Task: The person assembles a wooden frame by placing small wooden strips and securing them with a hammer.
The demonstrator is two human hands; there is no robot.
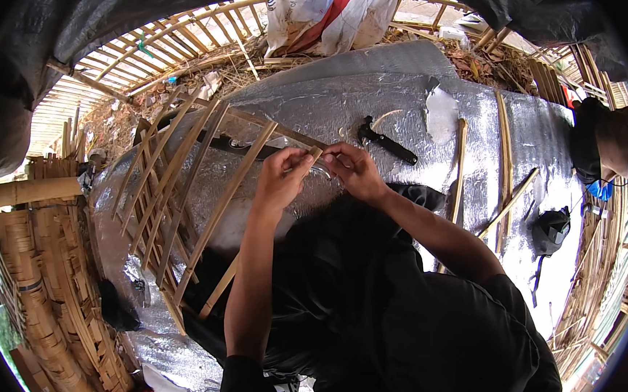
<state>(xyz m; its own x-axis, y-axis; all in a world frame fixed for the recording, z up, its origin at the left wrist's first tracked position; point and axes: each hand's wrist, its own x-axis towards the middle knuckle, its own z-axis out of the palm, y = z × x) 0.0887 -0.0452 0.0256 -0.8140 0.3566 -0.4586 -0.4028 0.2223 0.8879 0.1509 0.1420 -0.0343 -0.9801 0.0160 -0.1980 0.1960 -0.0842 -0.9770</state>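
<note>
My left hand [284,180] is closed in a pinch at the end of a bamboo strip [315,153], above my lap. Close beside it, my right hand [356,173] has its thumb and fingers pressed together at the same end. Whatever small thing may lie between the right fingertips is too small to make out. A lattice of bamboo slats [174,180] leans to the left of my hands, its crosspiece [280,129] reaching toward my fingertips. To the right of my hands lies a dark hammer [388,141] on a silvery foil sheet [299,88].
Loose bamboo strips [504,161] lie on the foil at right, near a black cap-like item [552,230]. Bundled bamboo [49,265] stands at left. A white sack [331,20] hangs at the back. A person's leg [611,139] shows at the right edge.
</note>
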